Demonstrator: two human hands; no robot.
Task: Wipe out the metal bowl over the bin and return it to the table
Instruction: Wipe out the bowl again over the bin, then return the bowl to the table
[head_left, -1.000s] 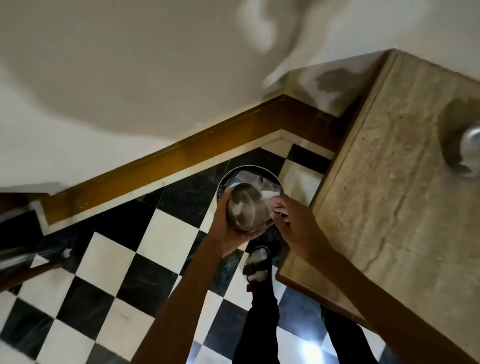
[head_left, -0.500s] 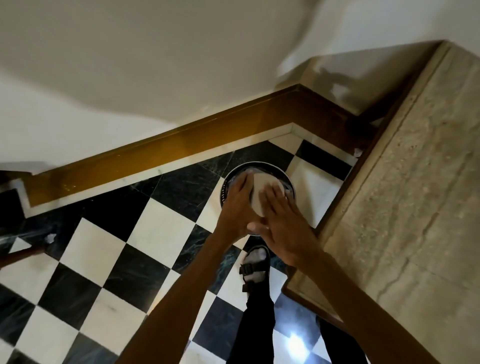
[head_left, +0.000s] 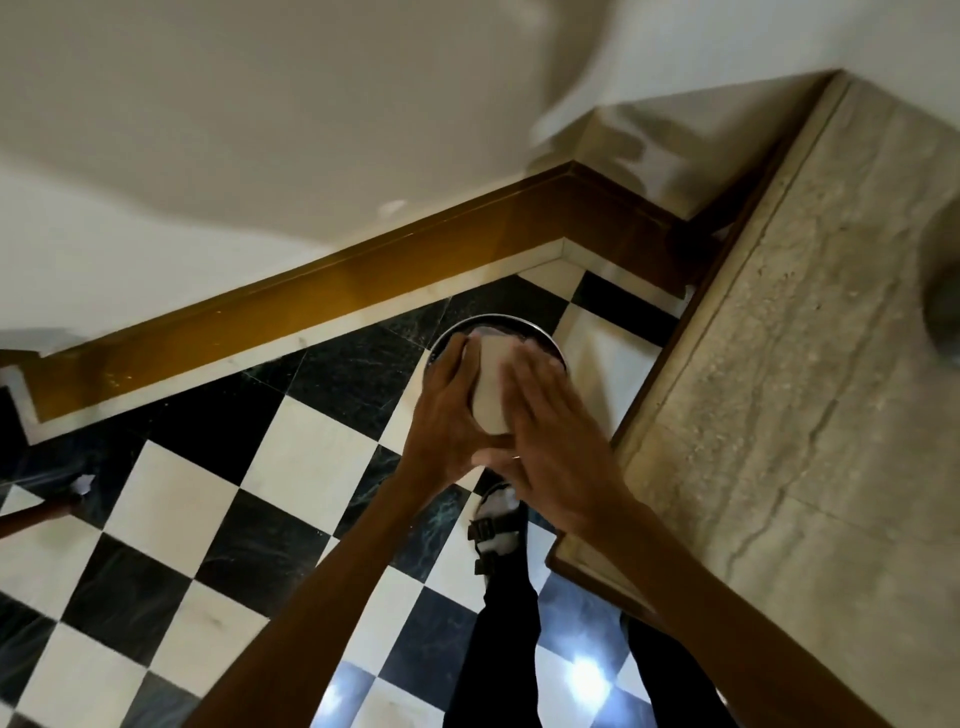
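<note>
I hold the metal bowl (head_left: 491, 389) in my left hand (head_left: 447, 415), tipped so its pale outer side faces me, right above the round bin (head_left: 501, 320) on the floor. My right hand (head_left: 550, 441) lies flat against the bowl's right side with the fingers stretched out. Nothing shows in that hand. The bowl's inside is hidden, and the hands and bowl cover most of the bin's opening. White crumpled paper shows inside the bin's rim.
The stone-topped table (head_left: 810, 426) stands right beside the bin, its corner near my right forearm. A dull metal object (head_left: 946, 312) sits at the table's far right edge. Checkered floor, a brown skirting board (head_left: 311, 291) and my sandalled foot (head_left: 496, 525) lie below.
The bowl has turned from showing its shiny inside to showing its outer side. My right hand went from pinching at the rim to lying flat against it. Since half a second ago, little has moved.
</note>
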